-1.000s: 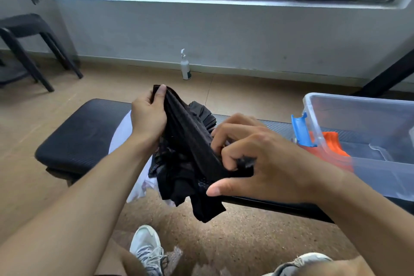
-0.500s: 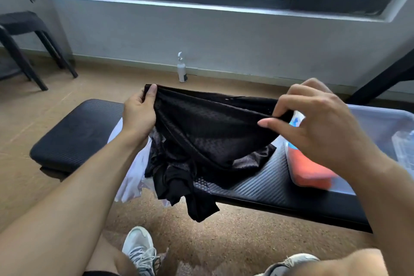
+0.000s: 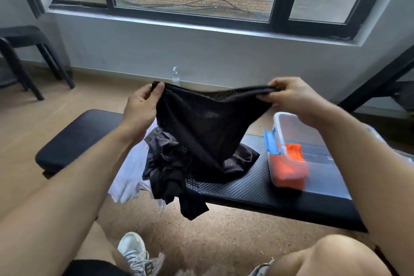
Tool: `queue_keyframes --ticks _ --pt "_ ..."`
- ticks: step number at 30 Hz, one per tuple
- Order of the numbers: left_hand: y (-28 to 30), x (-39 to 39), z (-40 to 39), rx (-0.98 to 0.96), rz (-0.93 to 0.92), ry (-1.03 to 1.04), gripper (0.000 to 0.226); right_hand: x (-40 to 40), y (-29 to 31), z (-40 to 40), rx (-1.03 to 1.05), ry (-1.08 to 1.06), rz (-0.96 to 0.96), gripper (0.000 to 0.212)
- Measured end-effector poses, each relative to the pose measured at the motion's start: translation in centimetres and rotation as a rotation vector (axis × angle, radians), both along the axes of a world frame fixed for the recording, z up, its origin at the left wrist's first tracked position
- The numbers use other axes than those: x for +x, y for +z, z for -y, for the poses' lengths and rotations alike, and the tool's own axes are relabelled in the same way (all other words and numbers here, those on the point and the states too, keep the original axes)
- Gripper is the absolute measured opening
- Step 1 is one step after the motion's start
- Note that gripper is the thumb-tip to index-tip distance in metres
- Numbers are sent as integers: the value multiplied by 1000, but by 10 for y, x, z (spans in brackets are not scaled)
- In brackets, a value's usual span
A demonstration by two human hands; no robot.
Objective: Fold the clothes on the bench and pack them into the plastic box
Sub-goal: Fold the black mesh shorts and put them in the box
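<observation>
A black mesh garment (image 3: pixel 201 127) hangs stretched between my hands above the black padded bench (image 3: pixel 246 186). My left hand (image 3: pixel 141 107) pinches its top edge at the left corner, my right hand (image 3: pixel 289 96) pinches the same edge at the right. The lower part of the garment droops onto the bench and over its front edge. A white garment (image 3: pixel 132 172) lies crumpled under it on the bench. A clear plastic box (image 3: pixel 289 125) with a blue latch stands on the bench's right part, holding a folded orange cloth (image 3: pixel 291 163).
A spray bottle (image 3: pixel 175 77) stands on the floor by the far wall under the window. A black stool (image 3: pixel 26 51) is at the far left. A dark slanted frame (image 3: pixel 380 78) rises at the right. My knees and a white shoe (image 3: pixel 134 253) are below the bench.
My hands have drawn apart and risen, spreading the bunched black garment wide by its top edge. My view has tilted up, showing more of the window.
</observation>
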State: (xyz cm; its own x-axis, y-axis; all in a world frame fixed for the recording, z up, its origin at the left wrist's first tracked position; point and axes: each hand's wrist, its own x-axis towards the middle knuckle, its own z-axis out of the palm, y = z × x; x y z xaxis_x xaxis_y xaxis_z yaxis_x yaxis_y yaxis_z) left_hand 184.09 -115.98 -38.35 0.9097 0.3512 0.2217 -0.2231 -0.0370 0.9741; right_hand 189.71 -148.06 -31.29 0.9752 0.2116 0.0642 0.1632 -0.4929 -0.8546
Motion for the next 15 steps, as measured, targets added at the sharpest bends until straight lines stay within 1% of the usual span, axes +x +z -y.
queue_keyframes --ticks 2,3,5,8,10,12,13,15 --pt "23 7 -5 9 16 14 23 0 21 -3 341 52 -17 15" --pt "37 10 -8 -1 34 14 22 -1 32 -5 438 52 2 13" --pt "68 13 -11 -12 85 -3 21 -6 54 -8 511 34 92 9" --pt "104 13 -13 -44 132 -10 23 -20 83 -14 528 30 258 13" --pt "119 10 -12 -78 150 6 24 -31 100 -16 534 83 303 13" --pt "128 6 -11 -95 153 19 26 -37 115 -14 512 149 276 9" --pt "130 3 -10 -94 139 24 26 -38 119 -11 468 167 241 7" --pt "127 2 -12 -89 65 -3 27 -34 120 -5 312 137 187 6"
